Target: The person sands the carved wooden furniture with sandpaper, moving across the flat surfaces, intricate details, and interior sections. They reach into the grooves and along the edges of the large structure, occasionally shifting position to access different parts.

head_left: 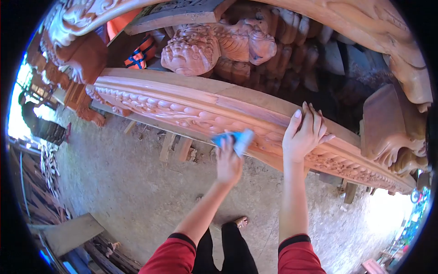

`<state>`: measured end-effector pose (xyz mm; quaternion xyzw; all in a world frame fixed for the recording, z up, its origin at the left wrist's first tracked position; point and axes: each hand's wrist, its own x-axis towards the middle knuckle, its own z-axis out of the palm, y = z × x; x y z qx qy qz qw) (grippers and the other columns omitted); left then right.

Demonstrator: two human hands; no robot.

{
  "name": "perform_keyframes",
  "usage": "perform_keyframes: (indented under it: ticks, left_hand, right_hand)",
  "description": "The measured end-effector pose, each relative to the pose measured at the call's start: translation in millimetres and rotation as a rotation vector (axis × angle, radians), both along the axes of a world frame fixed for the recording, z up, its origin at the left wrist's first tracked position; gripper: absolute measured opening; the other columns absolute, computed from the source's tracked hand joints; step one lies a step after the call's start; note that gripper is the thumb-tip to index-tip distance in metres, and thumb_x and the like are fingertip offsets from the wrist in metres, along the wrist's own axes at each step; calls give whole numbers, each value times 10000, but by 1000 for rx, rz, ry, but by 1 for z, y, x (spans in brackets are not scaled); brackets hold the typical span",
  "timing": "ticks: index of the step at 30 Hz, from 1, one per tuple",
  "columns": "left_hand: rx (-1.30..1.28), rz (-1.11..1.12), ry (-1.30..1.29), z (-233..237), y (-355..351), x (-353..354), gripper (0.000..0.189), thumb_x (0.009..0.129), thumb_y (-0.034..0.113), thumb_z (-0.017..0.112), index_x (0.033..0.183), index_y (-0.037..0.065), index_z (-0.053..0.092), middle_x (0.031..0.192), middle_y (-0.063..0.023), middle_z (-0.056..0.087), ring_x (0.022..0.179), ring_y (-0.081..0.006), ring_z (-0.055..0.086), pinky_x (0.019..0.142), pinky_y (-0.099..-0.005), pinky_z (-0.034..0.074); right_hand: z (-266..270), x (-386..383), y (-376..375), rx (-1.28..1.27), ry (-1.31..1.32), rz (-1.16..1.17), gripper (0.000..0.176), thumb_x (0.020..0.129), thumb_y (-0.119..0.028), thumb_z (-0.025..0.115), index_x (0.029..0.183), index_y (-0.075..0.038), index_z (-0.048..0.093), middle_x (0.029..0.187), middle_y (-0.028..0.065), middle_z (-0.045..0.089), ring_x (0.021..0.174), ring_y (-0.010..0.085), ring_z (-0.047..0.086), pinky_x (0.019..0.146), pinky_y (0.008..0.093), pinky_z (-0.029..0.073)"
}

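Note:
In the head view, my left hand is closed on a folded blue sheet that looks like sandpaper, smeared by motion. The sheet lies at the lower front of a long carved wooden rail. Rows of rounded beads and leafy relief run along the rail's face. Further right, my right hand rests on the rail's top edge, its fingers apart and reaching over the flat upper surface. Nothing is held in that hand.
Behind the rail lies a carved wooden lion-like figure, near an orange and blue bundle. A curved carved beam arches overhead. Wood offcuts lie on the concrete floor. At lower left is a board.

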<state>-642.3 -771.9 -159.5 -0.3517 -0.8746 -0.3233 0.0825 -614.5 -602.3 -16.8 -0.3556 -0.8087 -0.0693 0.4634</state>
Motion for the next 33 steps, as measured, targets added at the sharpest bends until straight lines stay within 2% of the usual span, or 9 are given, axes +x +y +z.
perform_keyframes:
  ticks: [3, 5, 9, 10, 17, 23, 28, 32, 33]
  left_hand:
    - [-59, -373, -199, 8, -20, 42, 433, 827, 118, 467, 1248, 29, 417, 1388, -227, 226, 1288, -425, 172, 1030, -532, 151]
    - [21, -472, -324, 6, -40, 48, 421, 847, 153, 461, 1247, 28, 421, 1392, -217, 225, 1297, -400, 173, 1028, -529, 164]
    - [248, -673, -720, 18, -72, 36, 368, 897, 157, 410, 1219, -20, 434, 1365, -216, 281, 1308, -350, 188, 1040, -433, 196]
    - [375, -703, -971, 22, -77, 33, 353, 908, 145, 391, 1208, -33, 438, 1351, -219, 303, 1307, -344, 197, 1040, -404, 207]
    - [142, -1042, -1113, 80, -76, -9, 309, 901, 117, 404, 1159, -27, 495, 1273, -213, 413, 1219, -346, 360, 996, -368, 292]
    - [109, -449, -93, 130, -63, -59, 322, 818, 114, 531, 1130, 38, 546, 1265, -170, 448, 1215, -349, 370, 981, -433, 312]
    - [160, -290, 437, 175, -27, -128, 293, 824, 71, 510, 1109, 23, 551, 1301, -206, 391, 1235, -374, 326, 1000, -477, 257]
    - [66, -188, 639, 159, -13, -155, 326, 871, 197, 443, 1136, 29, 532, 1305, -195, 389, 1245, -390, 304, 1008, -519, 192]
    - [-8, -143, 720, 147, -11, -157, 363, 888, 258, 410, 1149, 32, 521, 1314, -190, 382, 1253, -392, 290, 1011, -530, 170]
  right_hand:
    - [11, 10, -7, -81, -34, 58, 336, 869, -306, 458, 1059, -74, 608, 1127, 40, 562, 1116, 249, 451, 1018, 564, 33]
    - [18, 28, -21, -329, 189, 351, 350, 844, -221, 507, 1141, -43, 554, 1190, 106, 525, 1146, 304, 437, 1007, 541, 166]
    - [3, 93, -72, -666, -31, 595, 496, 797, -160, 568, 1250, -9, 435, 1200, 194, 502, 1119, 331, 473, 966, 402, 319]
    - [-7, 100, -85, -850, 7, 616, 491, 779, -161, 598, 1218, 8, 460, 1159, 190, 529, 1104, 305, 485, 950, 382, 336]
    - [-57, 126, -132, -1715, 267, 528, 284, 762, -169, 674, 954, 24, 592, 912, 82, 628, 844, 127, 570, 750, 297, 454]
    - [-28, 140, -77, -911, 781, -77, 189, 846, -146, 566, 918, 27, 591, 828, 52, 620, 733, 96, 545, 681, 264, 442]
    - [-32, 140, -1, -567, 671, -325, 199, 866, -145, 532, 931, 41, 559, 793, 66, 586, 715, 122, 514, 648, 252, 412]
    - [-32, 92, 8, -687, 941, -148, 286, 896, -132, 453, 1115, 50, 472, 1042, 127, 542, 931, 154, 493, 794, 272, 393]
    - [-43, 70, 4, -655, 759, -92, 417, 871, -113, 463, 1249, 34, 367, 1278, 188, 393, 1168, 251, 392, 960, 376, 312]
